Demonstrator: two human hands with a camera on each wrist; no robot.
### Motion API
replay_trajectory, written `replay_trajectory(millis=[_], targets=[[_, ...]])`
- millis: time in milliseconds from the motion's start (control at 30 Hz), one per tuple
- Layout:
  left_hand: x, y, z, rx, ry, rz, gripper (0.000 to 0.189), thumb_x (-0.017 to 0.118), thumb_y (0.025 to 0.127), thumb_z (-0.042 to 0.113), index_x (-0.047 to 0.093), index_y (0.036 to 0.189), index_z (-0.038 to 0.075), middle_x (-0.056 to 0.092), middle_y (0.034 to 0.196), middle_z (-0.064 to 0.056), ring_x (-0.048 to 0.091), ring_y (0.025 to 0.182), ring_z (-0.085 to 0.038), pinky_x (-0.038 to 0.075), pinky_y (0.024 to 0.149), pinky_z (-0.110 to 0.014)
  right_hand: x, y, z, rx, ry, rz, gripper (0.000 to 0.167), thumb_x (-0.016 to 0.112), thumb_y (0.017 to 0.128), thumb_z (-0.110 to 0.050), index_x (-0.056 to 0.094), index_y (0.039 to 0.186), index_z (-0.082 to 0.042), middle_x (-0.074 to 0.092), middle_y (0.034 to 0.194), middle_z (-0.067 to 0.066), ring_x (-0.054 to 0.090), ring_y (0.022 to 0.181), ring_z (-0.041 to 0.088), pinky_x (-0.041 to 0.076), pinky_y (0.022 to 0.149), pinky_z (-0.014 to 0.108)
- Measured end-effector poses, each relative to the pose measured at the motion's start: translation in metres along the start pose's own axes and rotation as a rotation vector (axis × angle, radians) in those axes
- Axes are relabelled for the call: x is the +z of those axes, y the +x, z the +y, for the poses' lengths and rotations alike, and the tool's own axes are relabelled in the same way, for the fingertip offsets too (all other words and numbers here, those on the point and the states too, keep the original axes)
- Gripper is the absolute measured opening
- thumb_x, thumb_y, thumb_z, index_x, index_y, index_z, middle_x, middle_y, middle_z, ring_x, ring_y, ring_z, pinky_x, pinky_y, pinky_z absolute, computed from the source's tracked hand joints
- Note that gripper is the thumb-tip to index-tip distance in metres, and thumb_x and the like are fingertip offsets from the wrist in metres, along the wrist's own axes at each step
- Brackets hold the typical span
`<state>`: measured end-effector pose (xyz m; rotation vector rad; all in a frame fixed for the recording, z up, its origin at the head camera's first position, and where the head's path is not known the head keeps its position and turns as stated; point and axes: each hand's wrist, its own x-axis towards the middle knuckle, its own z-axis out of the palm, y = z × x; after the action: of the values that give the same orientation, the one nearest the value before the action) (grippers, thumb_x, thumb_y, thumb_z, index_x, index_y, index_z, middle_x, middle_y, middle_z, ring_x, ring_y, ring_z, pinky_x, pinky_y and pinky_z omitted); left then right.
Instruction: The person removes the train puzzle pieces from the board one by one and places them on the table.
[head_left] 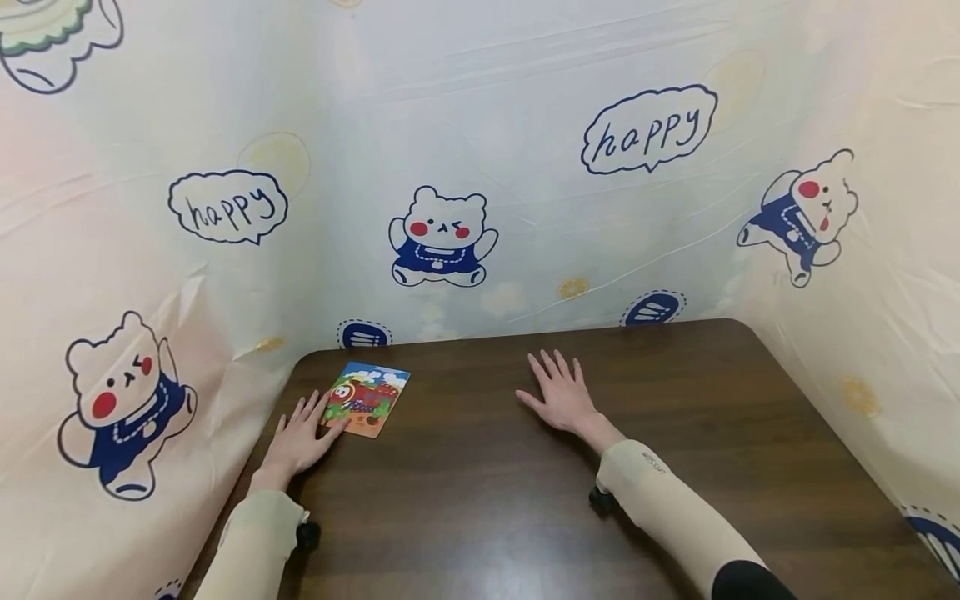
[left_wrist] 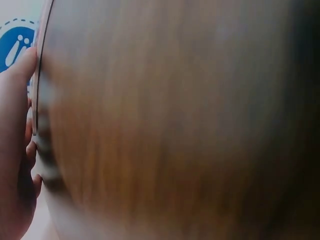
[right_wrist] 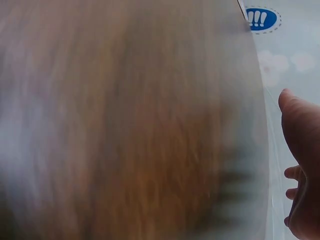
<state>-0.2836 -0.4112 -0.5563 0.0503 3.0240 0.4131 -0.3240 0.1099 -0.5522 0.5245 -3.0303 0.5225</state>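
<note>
A thin rectangular picture board [head_left: 371, 396], printed with a bright cartoon scene in blue, red, green and orange, lies flat at the table's far left. My left hand [head_left: 296, 443] rests at the board's left side, fingers stretched forward and thumb over its near left corner. In the left wrist view the board shows only as a thin edge [left_wrist: 43, 30] beside the thumb. Farther right, my right hand [head_left: 561, 397] lies palm down with fingers spread, holding nothing. The right wrist view catches that hand's thumb [right_wrist: 300, 117] and some fingertips at its right border.
The brown wooden table [head_left: 480, 500] has rounded far corners and reflects light near its front. A pale cloth [head_left: 525, 167] with cartoon bears and "happy" bubbles hangs behind the table and along both sides.
</note>
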Motion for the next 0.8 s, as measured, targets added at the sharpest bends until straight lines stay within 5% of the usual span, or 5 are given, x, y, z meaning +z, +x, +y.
replay_trajectory(millis=[300,800], targets=[[0.008,0.009,0.021,0.054,0.0,0.026,0.103,0.049,0.105,0.076,0.021,0.176,0.007,0.016,0.183,-0.027,0.012,0.169,-0.054,0.008,0.131,-0.081,0.011,0.001,-0.017,-0.036,0.029,-0.007,0.084,0.054,0.11,-0.062,0.029,0.176,-0.014,0.028,0.182,0.018,0.019,0.172,0.043,0.014,0.136,0.072],[0.013,0.012,0.063,0.104,-0.041,-0.054,0.109,0.05,0.108,0.07,0.01,0.174,-0.006,0.007,0.183,-0.03,0.007,0.171,-0.051,0.007,0.138,-0.069,0.014,0.002,-0.035,-0.125,0.028,-0.081,0.082,0.05,0.112,-0.062,0.029,0.176,-0.015,0.026,0.184,0.013,0.018,0.173,0.04,0.017,0.137,0.07]])
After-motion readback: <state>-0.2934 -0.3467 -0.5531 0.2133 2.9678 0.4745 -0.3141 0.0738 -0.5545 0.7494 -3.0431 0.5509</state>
